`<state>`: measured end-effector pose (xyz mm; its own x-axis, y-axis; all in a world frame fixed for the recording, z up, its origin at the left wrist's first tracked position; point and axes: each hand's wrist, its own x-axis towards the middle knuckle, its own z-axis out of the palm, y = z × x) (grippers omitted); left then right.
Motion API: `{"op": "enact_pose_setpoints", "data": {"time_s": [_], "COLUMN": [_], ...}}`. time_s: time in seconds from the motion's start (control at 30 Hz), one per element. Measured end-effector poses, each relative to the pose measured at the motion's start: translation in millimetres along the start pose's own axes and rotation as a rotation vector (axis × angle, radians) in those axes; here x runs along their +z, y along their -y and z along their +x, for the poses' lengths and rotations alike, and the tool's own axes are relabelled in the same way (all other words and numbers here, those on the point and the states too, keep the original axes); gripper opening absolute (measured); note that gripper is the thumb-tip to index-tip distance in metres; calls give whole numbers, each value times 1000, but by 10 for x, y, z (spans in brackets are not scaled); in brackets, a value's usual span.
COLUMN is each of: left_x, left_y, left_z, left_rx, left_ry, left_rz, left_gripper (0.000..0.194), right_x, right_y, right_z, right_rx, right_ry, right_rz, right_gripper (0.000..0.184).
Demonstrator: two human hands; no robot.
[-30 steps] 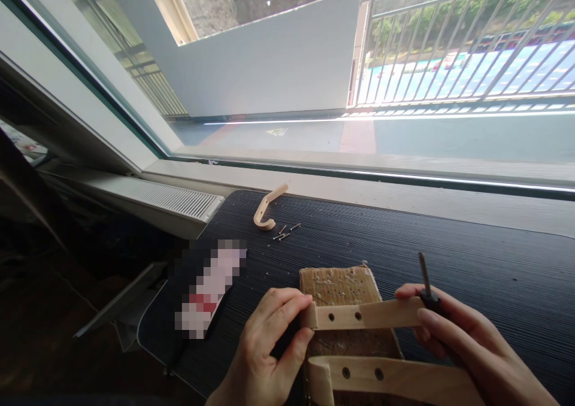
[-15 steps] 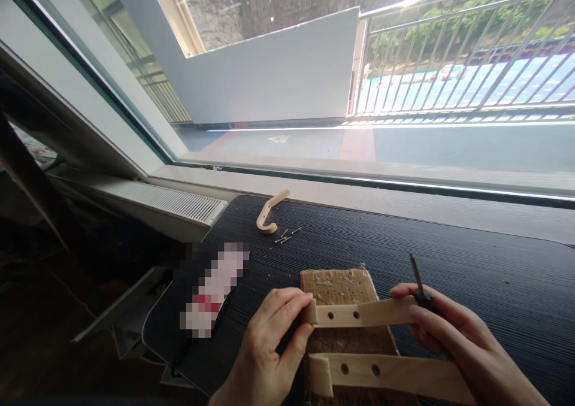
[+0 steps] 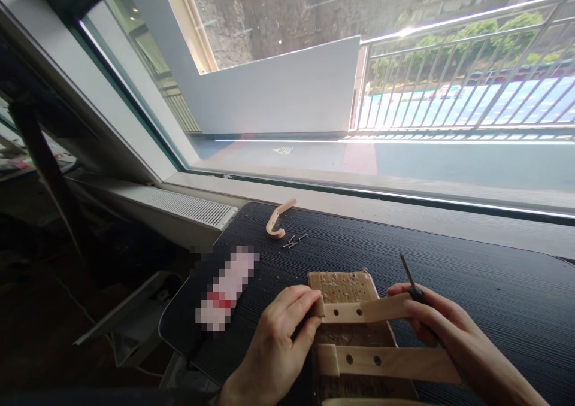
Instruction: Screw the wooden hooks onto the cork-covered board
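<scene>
My left hand [image 3: 278, 337] pinches the curled end of a pale wooden hook [image 3: 381, 309] between thumb and fingers. The hook lies across a worn brown board [image 3: 344, 281], and two dark holes show in its strip. At the hook's other end, my right hand [image 3: 444, 322] closes on the wood and also holds a screwdriver [image 3: 408, 272], its thin shaft pointing up. A second wooden hook [image 3: 404, 364] with two holes lies nearer to me on the same board. Its right end reaches under my right hand.
On the black table [image 3: 471, 268], another wooden hook [image 3: 274, 221] lies near the window, beside several loose screws [image 3: 295, 242]. A blurred pink-and-white item [image 3: 229, 289] rests by the left edge. Behind the table runs a window sill [image 3: 359, 205]; a vented heater [image 3: 193, 205] stands left.
The view has shifted slightly, with the table things now further right in it. A pale wooden edge now shows at the bottom. Both hands keep the same grip on the hook.
</scene>
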<state>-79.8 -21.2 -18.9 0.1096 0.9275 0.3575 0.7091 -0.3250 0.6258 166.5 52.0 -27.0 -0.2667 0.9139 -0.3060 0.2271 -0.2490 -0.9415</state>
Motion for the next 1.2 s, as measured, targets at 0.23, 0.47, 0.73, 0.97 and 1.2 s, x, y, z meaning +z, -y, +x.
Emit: {"op": "enact_pose_setpoints", "data": {"time_s": [0.23,0.47,0.73,0.97,1.2], "left_x": [-56,-93,-105,-82,-61], "left_y": [-56,-107,-127,-147,-91], "left_z": [25,45,36,36,29], "left_rx": [-30,-13,6,-9,-83], "left_ry": [26,28,10,6,9], "left_rz": [-60,-78,-67,-69,-114], "left_gripper": [31,26,27,24,35], "right_x": [-120,-152,-32,-48,-60], "right_y": [243,345,273,287,183], "right_z": [-158,-98,101,163,228], "right_rx": [-131,-256,-207,-182,-151], "right_ry": [-258,-310,-7,52,28], "right_rz": [-56,-513,-517,-483,-477], "right_gripper": [55,47,42,36,35]}}
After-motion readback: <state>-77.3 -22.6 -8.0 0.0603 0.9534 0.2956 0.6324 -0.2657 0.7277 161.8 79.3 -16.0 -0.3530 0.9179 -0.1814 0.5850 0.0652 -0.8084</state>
